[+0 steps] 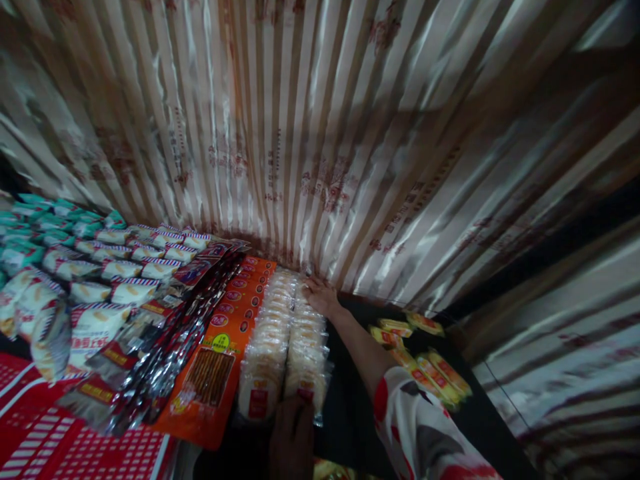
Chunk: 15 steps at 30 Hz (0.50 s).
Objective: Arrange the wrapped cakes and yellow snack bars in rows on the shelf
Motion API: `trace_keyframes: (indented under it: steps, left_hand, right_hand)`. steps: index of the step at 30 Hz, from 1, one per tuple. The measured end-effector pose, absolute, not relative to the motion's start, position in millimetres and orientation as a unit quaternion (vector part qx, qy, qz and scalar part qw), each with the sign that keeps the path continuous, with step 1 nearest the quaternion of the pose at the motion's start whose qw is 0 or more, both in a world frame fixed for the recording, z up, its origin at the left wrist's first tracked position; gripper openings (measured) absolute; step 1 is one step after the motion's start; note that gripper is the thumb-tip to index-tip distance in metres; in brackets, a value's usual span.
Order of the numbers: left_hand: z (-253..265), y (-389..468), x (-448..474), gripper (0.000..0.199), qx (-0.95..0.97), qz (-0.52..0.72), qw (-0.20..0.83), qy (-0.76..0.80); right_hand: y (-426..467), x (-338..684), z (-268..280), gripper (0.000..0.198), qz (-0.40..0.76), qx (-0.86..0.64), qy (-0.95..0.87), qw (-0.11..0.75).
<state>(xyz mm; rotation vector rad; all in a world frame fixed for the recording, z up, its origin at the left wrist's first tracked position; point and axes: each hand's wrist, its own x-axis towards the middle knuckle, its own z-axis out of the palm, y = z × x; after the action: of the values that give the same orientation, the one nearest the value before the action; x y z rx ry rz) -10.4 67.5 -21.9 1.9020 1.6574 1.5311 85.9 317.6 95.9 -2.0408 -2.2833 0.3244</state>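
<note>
Two rows of clear-wrapped round crackers (261, 363) lean on a black surface, overlapping from front to back. My right hand (320, 297) reaches to the far end of the right row (306, 347), its fingers stretched out over the last packets by the backdrop. At that row's near end my left hand (293, 437) touches the front packet; its fingers are dark and blurred, so their hold cannot be made out. Directly left of the rows lies an orange snack pack (213, 380) with brown sticks showing through a window.
Farther left are silver-and-red packets (183, 333), white snack bags (133, 290) and green bags (55, 220). A red basket (110, 447) stands at the front left. Yellow packets (435, 373) lie to the right on the black surface (350, 380). A pleated printed curtain (310, 133) hangs behind.
</note>
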Motion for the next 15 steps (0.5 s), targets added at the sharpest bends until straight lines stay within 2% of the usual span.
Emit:
trace_keyframes:
  steps: [9,12,15]
  left_hand:
    - [-18.5,54.0,-9.5,0.029,0.652,0.524,0.036,0.547]
    - [-11.1,43.7,-17.5,0.026,0.637,0.514,-0.024,0.574]
    - [-5.2,34.9,-30.3,0.038,0.588,0.509,-0.088,0.622]
  right_hand:
    - [321.6,89.2,96.9,0.050,0.118,-0.658,-0.743,0.031]
    - [315.4,86.2,104.1,0.051,0.094,-0.662,-0.742,0.054]
    - [312.8,77.6,110.4,0.049,0.070,-0.644,-0.759,0.065]
